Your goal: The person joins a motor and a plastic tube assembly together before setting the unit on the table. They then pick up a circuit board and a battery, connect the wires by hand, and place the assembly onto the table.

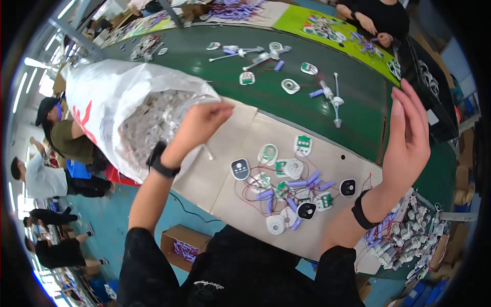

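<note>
My left hand (202, 124) is in front of the mouth of a large white woven sack (107, 84), fingers curled together; whether anything is between them is hidden. Translucent plastic parts (153, 120) fill the sack. On the right, my right hand (409, 138) is raised over the table's edge near the green conveyor belt (353, 112), its fingers stretched out and holding nothing. Between my arms lies a cluster of green circuit boards (303, 145), white round covers (275, 224), purple battery cells (266, 194) and thin wires, with a few black-faced square housings (240, 169) among them.
Partly assembled units with white rods (336, 100) lie on the belt. A heap of wired parts (404, 235) is at the lower right. A black crate (427, 97) stands beyond my right hand. Across the belt another person's hands (376, 30) work. A cardboard box of purple cells (184, 245) stands below.
</note>
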The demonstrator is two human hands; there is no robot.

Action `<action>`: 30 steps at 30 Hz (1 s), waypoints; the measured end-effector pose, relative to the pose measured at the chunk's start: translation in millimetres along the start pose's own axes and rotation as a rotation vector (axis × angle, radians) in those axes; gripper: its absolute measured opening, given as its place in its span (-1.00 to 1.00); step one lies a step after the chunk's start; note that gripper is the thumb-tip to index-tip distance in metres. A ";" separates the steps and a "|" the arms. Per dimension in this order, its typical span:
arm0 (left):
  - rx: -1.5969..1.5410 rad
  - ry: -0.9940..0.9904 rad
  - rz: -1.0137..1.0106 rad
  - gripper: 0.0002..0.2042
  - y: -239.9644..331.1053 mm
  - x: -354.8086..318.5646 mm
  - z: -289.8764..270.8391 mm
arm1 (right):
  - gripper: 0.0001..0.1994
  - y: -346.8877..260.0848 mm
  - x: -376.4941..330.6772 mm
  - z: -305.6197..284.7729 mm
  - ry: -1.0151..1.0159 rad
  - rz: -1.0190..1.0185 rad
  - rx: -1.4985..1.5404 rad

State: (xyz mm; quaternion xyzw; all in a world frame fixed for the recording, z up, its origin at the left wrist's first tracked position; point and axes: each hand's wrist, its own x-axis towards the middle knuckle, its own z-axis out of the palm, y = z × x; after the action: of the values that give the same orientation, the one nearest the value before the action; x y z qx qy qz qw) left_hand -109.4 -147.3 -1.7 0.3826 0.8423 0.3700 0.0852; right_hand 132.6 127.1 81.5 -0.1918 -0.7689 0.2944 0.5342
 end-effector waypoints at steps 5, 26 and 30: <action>0.214 0.337 -0.199 -0.78 -76.0 -106.0 -36.1 | -0.81 -46.8 -41.6 -9.4 -0.295 -0.026 0.057; 0.903 0.155 -0.179 -0.61 -123.5 -43.4 -1.6 | -0.78 40.8 -215.5 -342.5 -0.256 0.693 -0.898; 0.998 0.182 -0.142 -0.63 -142.1 -54.0 -6.2 | -0.56 33.0 -209.7 -294.1 -0.440 0.731 -1.069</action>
State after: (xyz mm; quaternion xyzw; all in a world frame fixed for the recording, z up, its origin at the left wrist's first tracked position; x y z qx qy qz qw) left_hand -157.3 -250.6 -102.7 0.2845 0.9443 -0.0524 -0.1566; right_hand 481.4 97.1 -13.5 -0.6122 -0.7852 0.0678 0.0636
